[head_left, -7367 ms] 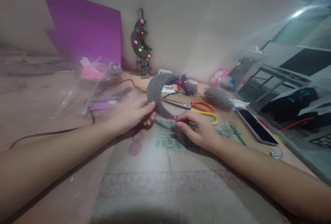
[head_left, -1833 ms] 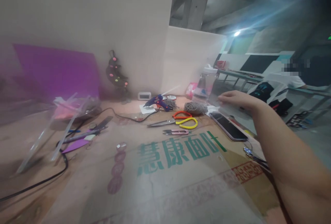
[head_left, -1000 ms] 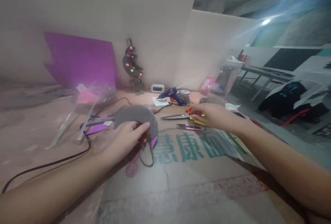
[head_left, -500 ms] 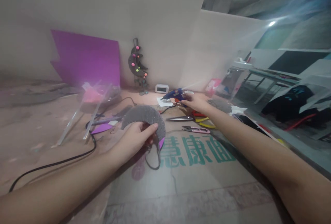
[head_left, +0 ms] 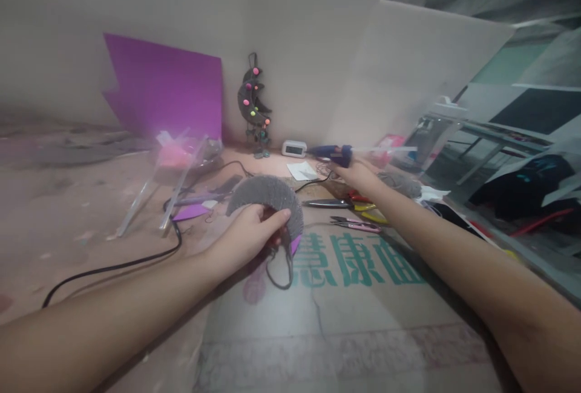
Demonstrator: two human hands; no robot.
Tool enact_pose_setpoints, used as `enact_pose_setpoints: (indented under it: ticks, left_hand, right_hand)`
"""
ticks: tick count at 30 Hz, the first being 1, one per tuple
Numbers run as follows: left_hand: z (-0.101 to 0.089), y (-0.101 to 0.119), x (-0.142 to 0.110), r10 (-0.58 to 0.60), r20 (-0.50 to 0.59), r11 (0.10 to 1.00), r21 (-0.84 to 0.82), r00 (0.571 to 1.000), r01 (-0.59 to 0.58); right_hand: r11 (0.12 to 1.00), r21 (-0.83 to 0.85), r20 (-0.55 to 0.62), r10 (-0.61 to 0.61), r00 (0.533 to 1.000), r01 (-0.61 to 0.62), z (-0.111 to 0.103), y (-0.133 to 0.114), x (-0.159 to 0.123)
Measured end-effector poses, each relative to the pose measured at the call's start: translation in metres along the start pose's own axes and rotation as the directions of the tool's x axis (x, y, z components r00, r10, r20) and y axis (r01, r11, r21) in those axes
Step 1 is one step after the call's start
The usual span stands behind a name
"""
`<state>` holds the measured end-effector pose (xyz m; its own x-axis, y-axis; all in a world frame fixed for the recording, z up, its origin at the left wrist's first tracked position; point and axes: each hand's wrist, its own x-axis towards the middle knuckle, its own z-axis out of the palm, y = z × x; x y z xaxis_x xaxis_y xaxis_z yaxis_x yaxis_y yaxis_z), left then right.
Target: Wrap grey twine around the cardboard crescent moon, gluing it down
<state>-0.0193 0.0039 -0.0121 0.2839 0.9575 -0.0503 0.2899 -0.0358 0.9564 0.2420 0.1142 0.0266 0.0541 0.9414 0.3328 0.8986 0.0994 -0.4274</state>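
My left hand point(head_left: 256, 226) is closed on a crescent wrapped in grey yarn point(head_left: 267, 190), thumb on top. A bit of purple shows at its lower right tip, and a loop of grey yarn point(head_left: 280, 286) hangs down beside it. Farther off, my right hand point(head_left: 356, 172) is wrapped round the handle of a blue hot glue gun point(head_left: 330, 152). Its nozzle points left, and a clear glue stick point(head_left: 385, 149) juts out of the back. Below the gun lies a small white paper point(head_left: 301, 171).
Scissors point(head_left: 329, 203) and pink thread snips point(head_left: 356, 224) lie right of the crescent. A decorated moon ornament point(head_left: 254, 99) and purple sheet point(head_left: 170, 93) stand against the wall, near a small digital clock point(head_left: 294, 149). Clear sticks point(head_left: 175, 193) and a black cord point(head_left: 113, 260) are at left.
My right hand has lifted the glue gun up off the spot by the white paper. The left hand still holds the crescent; the whole view has shifted slightly.
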Motion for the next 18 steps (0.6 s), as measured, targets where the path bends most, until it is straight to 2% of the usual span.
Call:
enact_pose_setpoints:
  ticks: [5,9,13,18]
  left_hand:
    - [0.000,0.007,-0.005,-0.019,0.010,0.999,-0.046,1.000,0.019]
    - [0.000,0.010,-0.004,-0.047,-0.002,0.995,-0.093,0.999,0.047]
    - [0.000,0.005,-0.001,-0.049,-0.013,0.986,-0.163,0.999,0.046]
    - [-0.001,-0.003,0.003,-0.062,-0.028,0.970,-0.236,0.998,0.054]
  right_hand:
    - [0.999,0.054,-0.011,-0.001,1.000,0.002,-0.023,-0.010,-0.036]
    - [0.904,0.380,-0.051,-0.192,0.980,0.196,-0.034,-0.022,-0.088]
    - [0.867,0.430,0.021,-0.289,0.957,0.252,-0.033,-0.026,-0.135]
    - [0.880,0.395,0.162,-0.348,0.924,0.262,-0.023,-0.022,-0.154]
